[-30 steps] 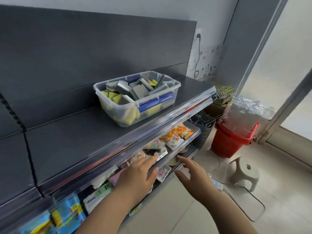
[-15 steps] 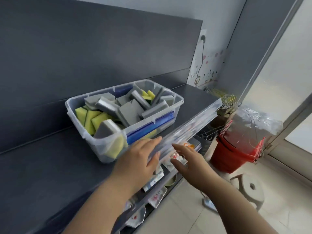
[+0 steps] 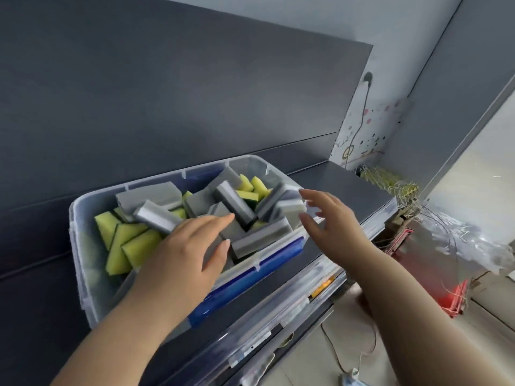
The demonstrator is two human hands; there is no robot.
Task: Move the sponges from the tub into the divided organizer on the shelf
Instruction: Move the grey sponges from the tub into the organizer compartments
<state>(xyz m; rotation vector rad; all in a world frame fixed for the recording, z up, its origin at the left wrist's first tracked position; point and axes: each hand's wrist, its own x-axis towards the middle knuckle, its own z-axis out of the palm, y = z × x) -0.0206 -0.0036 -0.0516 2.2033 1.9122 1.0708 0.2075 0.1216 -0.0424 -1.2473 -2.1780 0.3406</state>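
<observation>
A clear plastic tub [image 3: 83, 274] stands on the dark grey shelf [image 3: 36, 316], filled with several grey sponges [image 3: 234, 201] and yellow sponges [image 3: 125, 243]. My left hand [image 3: 189, 252] hovers open over the tub's front half, fingers stretched toward the grey sponges. At the tub's right end my right hand [image 3: 331, 221] is open too, its fingertips close to a grey sponge [image 3: 289, 207] by the rim. Neither hand holds anything. No divided organizer shows in this view.
A clear price rail [image 3: 278, 310] runs along the shelf's front edge. Below it lie lower shelves with small goods. To the right stand a red bucket [image 3: 446, 296] covered with clear plastic, and a wire rack [image 3: 390, 182]. A cable lies on the floor.
Both hands rose from below the shelf edge to above the tub; the left now reaches over the sponges. The view moved closer and higher over the tub.
</observation>
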